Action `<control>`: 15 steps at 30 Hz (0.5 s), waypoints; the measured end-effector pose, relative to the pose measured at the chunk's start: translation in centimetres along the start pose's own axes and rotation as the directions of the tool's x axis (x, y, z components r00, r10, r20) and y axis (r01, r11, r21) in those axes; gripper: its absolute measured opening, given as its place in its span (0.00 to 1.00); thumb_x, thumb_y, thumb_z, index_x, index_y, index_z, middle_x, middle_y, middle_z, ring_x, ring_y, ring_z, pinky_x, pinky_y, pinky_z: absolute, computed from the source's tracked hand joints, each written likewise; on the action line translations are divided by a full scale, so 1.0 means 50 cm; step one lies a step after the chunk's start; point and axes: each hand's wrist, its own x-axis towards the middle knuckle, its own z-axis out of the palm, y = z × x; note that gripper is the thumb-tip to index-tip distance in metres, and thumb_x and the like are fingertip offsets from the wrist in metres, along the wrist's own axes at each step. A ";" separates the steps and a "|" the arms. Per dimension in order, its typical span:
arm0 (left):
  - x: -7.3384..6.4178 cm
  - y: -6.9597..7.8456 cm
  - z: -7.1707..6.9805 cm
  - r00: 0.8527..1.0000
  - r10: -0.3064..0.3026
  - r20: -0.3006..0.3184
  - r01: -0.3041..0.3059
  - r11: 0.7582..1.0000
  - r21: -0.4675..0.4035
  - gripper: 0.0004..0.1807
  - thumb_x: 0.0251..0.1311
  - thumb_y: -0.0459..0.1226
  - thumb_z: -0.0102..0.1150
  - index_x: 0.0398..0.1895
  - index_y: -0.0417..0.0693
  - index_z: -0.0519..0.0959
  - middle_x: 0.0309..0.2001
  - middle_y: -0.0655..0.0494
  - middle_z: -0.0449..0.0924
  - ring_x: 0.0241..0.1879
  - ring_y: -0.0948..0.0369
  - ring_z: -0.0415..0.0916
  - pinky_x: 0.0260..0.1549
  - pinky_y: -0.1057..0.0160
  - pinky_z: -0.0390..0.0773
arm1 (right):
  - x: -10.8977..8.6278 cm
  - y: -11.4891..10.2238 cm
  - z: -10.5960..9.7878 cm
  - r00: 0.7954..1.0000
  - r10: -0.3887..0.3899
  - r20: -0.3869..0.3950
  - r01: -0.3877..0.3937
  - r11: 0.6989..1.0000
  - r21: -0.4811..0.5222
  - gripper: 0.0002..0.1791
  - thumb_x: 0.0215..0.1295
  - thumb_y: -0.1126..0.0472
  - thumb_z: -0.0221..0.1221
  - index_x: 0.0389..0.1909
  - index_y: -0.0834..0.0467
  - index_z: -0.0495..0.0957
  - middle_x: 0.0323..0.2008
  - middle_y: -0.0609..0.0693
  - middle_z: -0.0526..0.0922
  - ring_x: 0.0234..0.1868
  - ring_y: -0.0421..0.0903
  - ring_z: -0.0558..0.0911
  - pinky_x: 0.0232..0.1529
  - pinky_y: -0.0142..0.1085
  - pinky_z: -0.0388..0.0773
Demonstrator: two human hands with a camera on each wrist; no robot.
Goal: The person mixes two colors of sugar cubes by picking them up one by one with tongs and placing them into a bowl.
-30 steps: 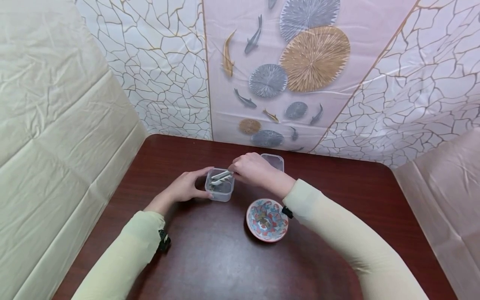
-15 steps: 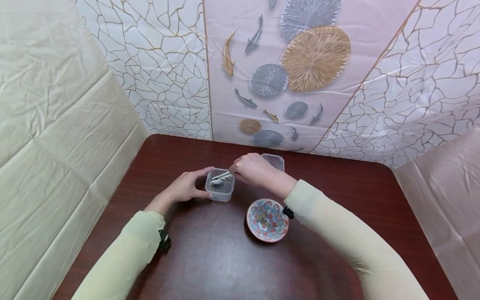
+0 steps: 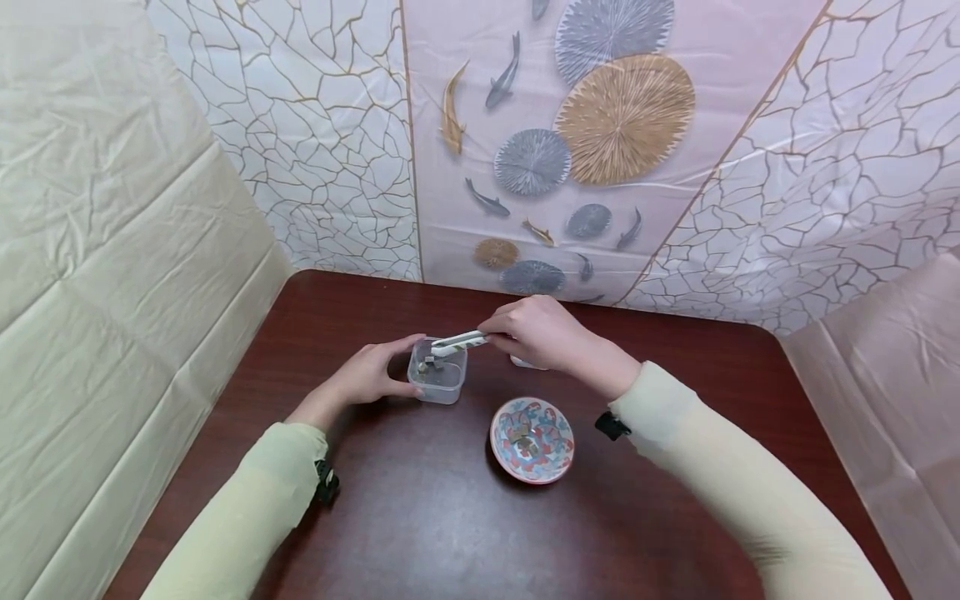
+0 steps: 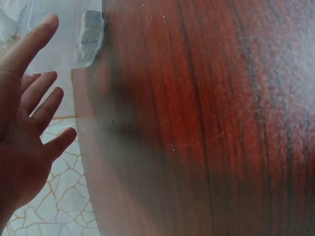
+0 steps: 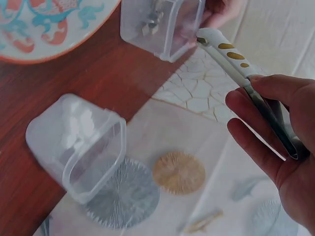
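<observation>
A clear plastic container (image 3: 437, 392) stands on the table with several small grey pieces (image 3: 427, 365) inside. My left hand (image 3: 372, 371) holds it from the left, thumb on the near side and index finger on the far side; in the left wrist view the other fingers are spread. My right hand (image 3: 536, 329) grips metal tongs (image 3: 459, 342) whose white ends have gold spots. The tips are over the container, and I cannot tell whether they pinch a piece. Nearer stands a patterned bowl (image 3: 557, 454) with brownish pieces (image 3: 525, 442) in it.
A second clear container (image 5: 74, 132) stands near the table's back edge, mostly hidden behind my right hand in the head view. Patterned cloth (image 3: 337, 150) hangs behind the dark red table (image 3: 420, 500).
My right hand has moved right and lifted, raising the tongs' tips from low in the container. The second container has become largely covered by it. My left hand keeps its place.
</observation>
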 end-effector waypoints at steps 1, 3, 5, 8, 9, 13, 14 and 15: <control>0.001 -0.001 0.001 1.000 -0.007 0.002 0.007 1.000 0.004 0.50 0.57 0.47 0.82 0.82 0.50 0.67 0.72 0.49 0.78 0.71 0.49 0.74 0.71 0.43 0.71 | -0.010 0.003 -0.005 1.000 -0.005 -0.018 0.005 1.000 0.007 0.07 0.70 0.65 0.70 0.46 0.57 0.91 0.41 0.47 0.92 0.38 0.44 0.90 0.38 0.45 0.85; 0.000 -0.001 0.000 1.000 -0.001 0.000 0.001 1.000 0.003 0.51 0.57 0.46 0.82 0.82 0.49 0.67 0.72 0.48 0.78 0.71 0.48 0.74 0.70 0.42 0.72 | -0.030 0.007 -0.016 0.999 -0.012 -0.048 0.013 1.000 0.023 0.07 0.69 0.65 0.70 0.46 0.57 0.91 0.40 0.47 0.92 0.38 0.45 0.90 0.38 0.45 0.85; 0.000 -0.002 -0.001 1.000 0.012 -0.004 -0.012 1.000 -0.005 0.51 0.56 0.47 0.83 0.82 0.48 0.67 0.72 0.47 0.78 0.71 0.47 0.75 0.70 0.41 0.72 | -0.052 0.014 -0.024 0.997 -0.012 -0.081 0.014 1.000 0.028 0.07 0.69 0.65 0.70 0.45 0.56 0.91 0.40 0.47 0.92 0.37 0.45 0.89 0.36 0.46 0.85; 0.000 -0.005 0.000 0.998 0.051 -0.021 -0.051 0.999 -0.009 0.51 0.55 0.48 0.83 0.81 0.47 0.68 0.70 0.45 0.79 0.70 0.45 0.76 0.68 0.39 0.73 | -0.089 0.024 -0.034 0.992 -0.003 -0.124 0.008 0.999 0.040 0.08 0.67 0.67 0.71 0.45 0.57 0.91 0.40 0.48 0.92 0.37 0.46 0.90 0.35 0.47 0.85; 0.001 -0.006 0.001 0.998 0.059 -0.029 -0.059 0.998 -0.002 0.51 0.55 0.49 0.83 0.81 0.47 0.68 0.69 0.46 0.80 0.69 0.46 0.76 0.67 0.37 0.73 | -0.102 0.027 -0.038 0.991 0.003 -0.137 0.003 0.999 0.044 0.08 0.66 0.67 0.71 0.45 0.57 0.91 0.41 0.49 0.92 0.37 0.47 0.90 0.35 0.47 0.85; 0.001 -0.007 0.003 0.997 0.069 -0.033 -0.069 0.998 -0.001 0.51 0.55 0.50 0.83 0.80 0.47 0.69 0.69 0.45 0.80 0.68 0.45 0.77 0.65 0.36 0.74 | -0.154 0.033 -0.047 0.988 0.028 -0.151 -0.018 0.998 0.067 0.10 0.64 0.68 0.72 0.45 0.58 0.92 0.41 0.50 0.93 0.40 0.46 0.91 0.38 0.48 0.86; 0.001 -0.006 0.002 0.998 0.063 -0.031 -0.063 0.998 -0.003 0.51 0.55 0.49 0.83 0.81 0.47 0.69 0.69 0.45 0.80 0.68 0.46 0.77 0.66 0.37 0.74 | -0.167 0.033 -0.050 0.989 0.036 -0.147 -0.025 0.997 0.075 0.11 0.63 0.68 0.72 0.46 0.57 0.92 0.41 0.49 0.93 0.40 0.46 0.91 0.38 0.47 0.86; 0.001 -0.006 0.002 0.998 0.056 -0.027 -0.056 0.998 -0.005 0.51 0.55 0.49 0.83 0.81 0.47 0.68 0.69 0.45 0.80 0.69 0.46 0.76 0.66 0.37 0.73 | -0.179 0.032 -0.051 0.989 0.043 -0.142 -0.031 0.996 0.082 0.11 0.63 0.68 0.72 0.46 0.57 0.92 0.41 0.48 0.93 0.41 0.45 0.91 0.39 0.47 0.86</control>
